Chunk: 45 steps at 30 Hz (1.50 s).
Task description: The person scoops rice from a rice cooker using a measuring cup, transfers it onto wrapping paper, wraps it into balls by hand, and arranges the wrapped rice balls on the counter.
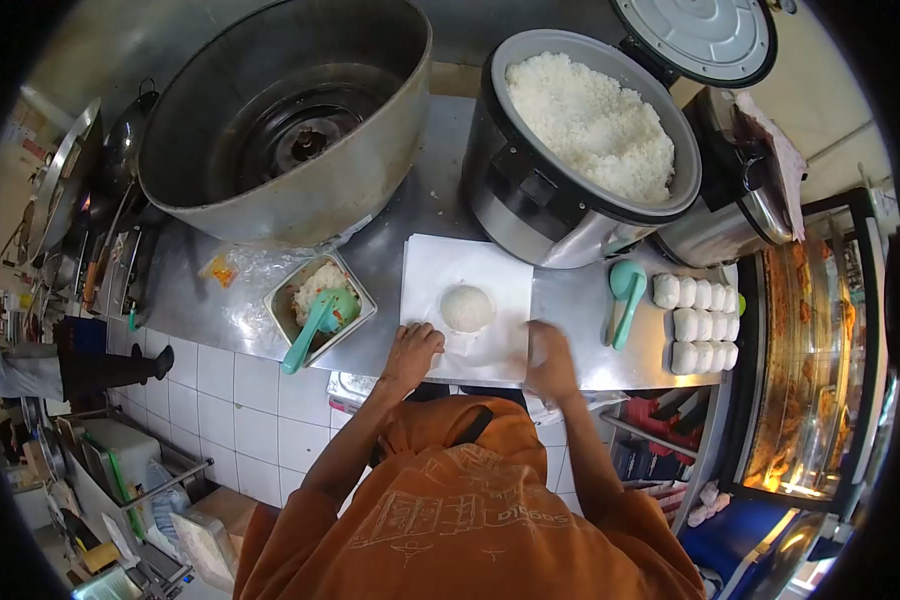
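Note:
A rounded mound of white rice point(467, 309) sits on white paper sheets point(431, 265) on the steel counter. My left hand point(414, 353) rests at the near left edge of the paper, its slightly bent fingers apart on it. My right hand point(550, 360) is at the near right edge, smeared by motion; whether it grips the paper cannot be made out. To the left stands a square metal container point(282, 300) of food with a green spoon point(313, 331) in it. Right of the paper lies a green rice paddle with a rounded cup-like end point(626, 300).
An open rice cooker point(515, 190) full of rice stands behind the paper, beside a large metal pot point(370, 160). Several white wrapped packets point(692, 325) sit in rows at right, near a lit glass display case point(805, 350). Crumpled clear plastic point(260, 285) lies at left. Another person point(60, 375) stands far left.

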Each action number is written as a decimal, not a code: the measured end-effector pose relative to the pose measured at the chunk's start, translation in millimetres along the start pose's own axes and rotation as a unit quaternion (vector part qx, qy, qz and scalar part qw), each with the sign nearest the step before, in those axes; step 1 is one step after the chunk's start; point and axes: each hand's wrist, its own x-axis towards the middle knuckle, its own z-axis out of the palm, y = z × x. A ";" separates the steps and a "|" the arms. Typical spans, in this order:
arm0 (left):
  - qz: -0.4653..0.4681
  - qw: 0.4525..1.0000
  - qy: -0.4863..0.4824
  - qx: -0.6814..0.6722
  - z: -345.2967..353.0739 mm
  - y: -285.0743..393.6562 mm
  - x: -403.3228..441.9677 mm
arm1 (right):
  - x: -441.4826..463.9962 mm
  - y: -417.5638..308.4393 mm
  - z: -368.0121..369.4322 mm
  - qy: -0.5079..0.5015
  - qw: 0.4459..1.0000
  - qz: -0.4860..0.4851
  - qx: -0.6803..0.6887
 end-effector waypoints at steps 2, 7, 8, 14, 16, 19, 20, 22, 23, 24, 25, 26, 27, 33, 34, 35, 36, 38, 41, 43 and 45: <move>-0.037 0.998 -0.023 -0.047 -4.7 -0.9 4.0 | -6.9 -26.9 19.0 -0.092 0.992 -0.080 -0.021; -0.098 0.982 -0.052 -0.151 -9.2 -3.3 13.7 | 5.1 -4.7 34.3 -0.100 0.991 -0.006 0.089; -0.095 0.982 -0.035 -0.156 -3.7 -6.9 15.5 | 12.7 -10.1 30.1 -0.066 0.993 -0.062 0.071; 0.014 0.996 0.062 -0.063 -39.5 29.4 1.7 | 25.9 -8.2 23.4 -0.086 0.994 0.022 0.068; 0.020 0.997 0.037 -0.063 -38.5 17.4 -6.5 | 27.8 -16.9 15.2 -0.132 0.987 0.065 0.059; 0.009 0.992 0.008 -0.126 -47.6 0.2 -13.1 | 26.4 -16.0 18.7 -0.109 0.986 0.041 0.120; 0.024 0.988 0.015 -0.155 -48.8 -2.4 -14.2 | 20.6 -12.8 20.9 -0.089 0.984 0.019 0.151; 0.043 0.983 -0.044 -0.176 -47.3 -15.2 -22.1 | 7.9 0.2 21.4 -0.132 0.983 -0.124 0.043; 0.049 0.978 -0.072 -0.190 -44.6 -25.8 -30.2 | 1.4 7.9 21.0 -0.150 0.969 -0.194 -0.012; 0.056 0.972 -0.102 -0.203 -48.7 -30.6 -33.1 | -1.8 8.3 18.8 -0.173 0.960 -0.218 -0.027; 0.063 0.965 -0.132 -0.216 -50.3 -32.2 -34.2 | -2.8 9.9 16.7 -0.201 0.969 -0.140 0.005; 0.060 0.969 -0.073 -0.227 -46.3 -32.3 -35.8 | -6.0 12.3 12.3 -0.229 0.971 -0.061 0.037; -0.037 0.956 -0.052 -0.285 -42.2 -31.4 -34.6 | -7.1 5.5 4.7 -0.257 0.964 0.019 0.070; -0.311 0.892 0.114 -0.308 -6.2 -28.3 4.5 | 21.0 24.3 42.8 0.005 0.963 0.206 0.174; -0.252 0.919 0.199 -0.229 3.8 -27.1 9.1 | 22.5 26.9 47.7 0.021 0.968 0.195 0.154; -0.261 0.926 0.199 -0.187 11.7 -26.5 7.8 | 20.1 29.9 49.2 0.019 0.966 0.202 0.161; -0.269 0.931 0.200 -0.143 -4.8 -6.9 11.0 | 19.4 25.8 47.1 0.017 0.963 0.209 0.169; -0.250 0.936 0.235 -0.073 -23.1 10.6 13.9 | 14.3 24.4 49.0 0.022 0.958 0.216 0.189; -0.136 0.947 0.291 -0.020 -33.3 18.4 17.2 | 6.2 28.3 52.5 0.046 0.950 0.212 0.226; -0.029 0.966 0.256 -0.017 -35.8 30.1 10.6 | 2.8 19.4 44.9 0.056 0.942 0.211 0.255; 0.070 0.991 0.115 0.005 -33.6 44.2 2.4 | 0.4 14.3 38.9 0.061 0.957 0.189 0.213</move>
